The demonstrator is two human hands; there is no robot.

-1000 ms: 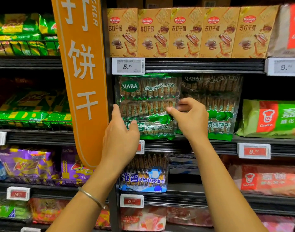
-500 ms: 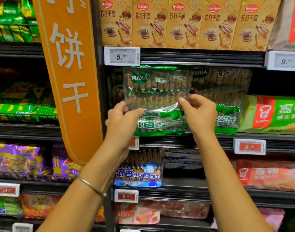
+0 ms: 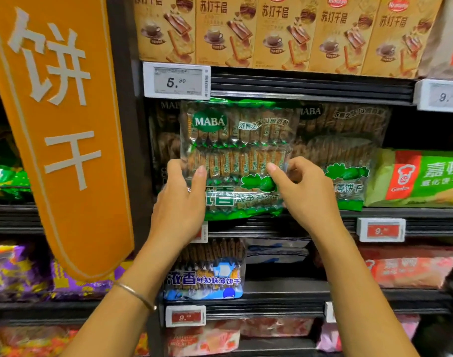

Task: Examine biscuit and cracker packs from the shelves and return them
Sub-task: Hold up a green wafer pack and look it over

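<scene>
A person holds a green pack of biscuits (image 3: 235, 155) up in front of the middle shelf (image 3: 310, 225). The left hand (image 3: 180, 202) grips the pack's side at 9 o'clock, with the thumb on the front. The right hand (image 3: 301, 191) pinches the side at 3 o'clock. The pack stands upright, and its front shows a green MABA label. At 3 o'clock, just behind it, another pack of the same kind (image 3: 346, 150) sits on the shelf. At 12 o'clock is a row of tan cracker boxes (image 3: 279, 32) with a white price tag (image 3: 177, 81) below. At 9 o'clock hangs a big orange sign (image 3: 63, 130). At 6 o'clock a blue pack (image 3: 207, 276) sits on a lower shelf.
</scene>
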